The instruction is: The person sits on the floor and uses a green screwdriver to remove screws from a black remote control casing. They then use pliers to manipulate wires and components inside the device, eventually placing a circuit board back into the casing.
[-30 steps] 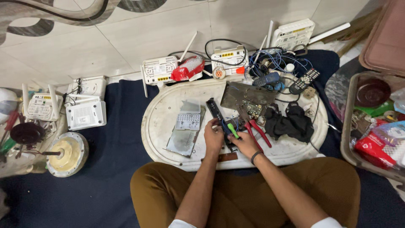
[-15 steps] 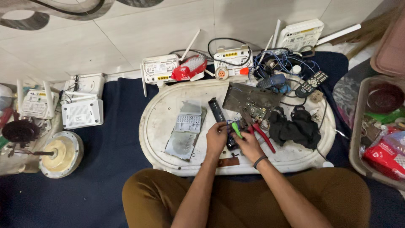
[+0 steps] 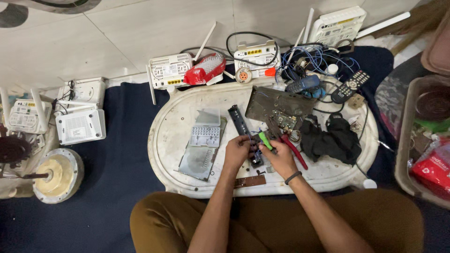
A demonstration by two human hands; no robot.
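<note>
Sitting cross-legged on a dark blue mat (image 3: 117, 154), a person works over an oval white tray (image 3: 168, 140) crowded with electronics; the left hand (image 3: 236, 151) has its fingers curled around the near end of a long black strip (image 3: 241, 124), which lies near the tray's centre and runs toward 11 o'clock; the right hand (image 3: 280, 158), a dark band at its wrist, has its fingers pressed together around a green-handled tool (image 3: 265, 140) whose tip meets the strip between the two hands; how tightly either hand grips cannot be told from above. Red-handled pliers (image 3: 294, 151) lie just beside the right hand at 3 o'clock, touching a crumpled black cloth (image 3: 335, 140); a bare circuit board (image 3: 276, 105) sits at 1 o'clock, a grey metal plate (image 3: 202, 145) at 9 o'clock; white routers (image 3: 169, 70) line the tiled floor beyond the tray at 12 o'clock, a black remote control (image 3: 350, 85) near 2 o'clock. The work would seem best served by pinning the strip flat with the left hand, keeping the tool low and its force small, so the tip does not skid toward the fingers or the loose parts nearby.
</note>
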